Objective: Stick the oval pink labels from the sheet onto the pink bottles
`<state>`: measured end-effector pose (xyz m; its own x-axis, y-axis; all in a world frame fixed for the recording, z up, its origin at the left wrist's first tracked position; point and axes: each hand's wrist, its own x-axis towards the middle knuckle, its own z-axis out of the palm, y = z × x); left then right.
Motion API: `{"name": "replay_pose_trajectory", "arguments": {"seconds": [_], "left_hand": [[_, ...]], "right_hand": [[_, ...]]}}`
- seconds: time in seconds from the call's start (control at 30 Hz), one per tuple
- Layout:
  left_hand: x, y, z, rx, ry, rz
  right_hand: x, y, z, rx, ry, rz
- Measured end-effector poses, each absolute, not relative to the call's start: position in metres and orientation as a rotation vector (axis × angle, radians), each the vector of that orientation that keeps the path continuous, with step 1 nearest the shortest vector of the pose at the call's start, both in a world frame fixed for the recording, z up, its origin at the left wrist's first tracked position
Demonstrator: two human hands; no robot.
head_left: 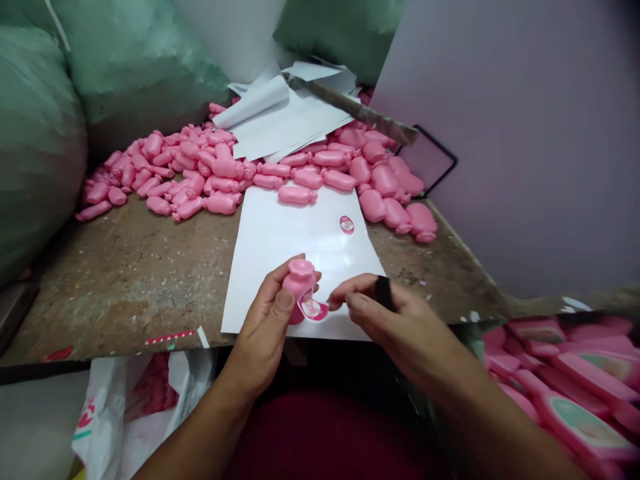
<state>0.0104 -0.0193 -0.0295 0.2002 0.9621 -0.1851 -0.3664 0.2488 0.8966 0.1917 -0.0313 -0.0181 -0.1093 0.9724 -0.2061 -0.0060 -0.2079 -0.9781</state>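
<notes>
Green sack (40, 153): far left of my left grip; bulging, smooth, faintly shiny.
Worktop (100, 280): left of the left grip, brown, scuffed and flecked.
Bottle heap (185, 173): beyond the left grip; rounded, smooth, plastic-looking. I can make out no labels there, so I judge these still to do.
Left grip (263, 327): wrapped round the pink bottle, thumb over its front.
Pink bottle (299, 285): in the left grip, neck up, its rim flared.
White sheet (300, 233): under and beyond both grips, flat and glossy.
Label (317, 311): on the bottle's side facing my right grip; part lies against the plastic, the near-right end stands off. I judge it half applied.
Oval sticker (347, 225): beyond the right grip's fingertips, the only one I see on the sheet.
Right grip (390, 313): fingers bent, tips at the label's loose end; I cannot tell whether they pinch it.
Labelled bottles (585, 413): right of the right grip, below worktop level; flattish, glossy, with labels on, so these look finished.
</notes>
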Motion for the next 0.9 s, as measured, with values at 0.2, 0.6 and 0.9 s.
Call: {"name": "replay_pose_trajectory", "arguments": {"seconds": [0.2,0.6,0.9], "left_hand": [[0.010,-0.027,-0.025,1.036,0.953,1.085],[0.021,-0.023,-0.025,0.691,0.857,1.103],[0.029,-0.027,-0.025,0.698,0.924,1.274]], "right_hand": [[0.178,-0.021,-0.024,-1.138,-1.037,1.809],[0.176,-0.025,-0.025,-1.061,-0.862,1.922],[0.161,-0.029,-0.023,-0.969,-0.825,1.817]]}}
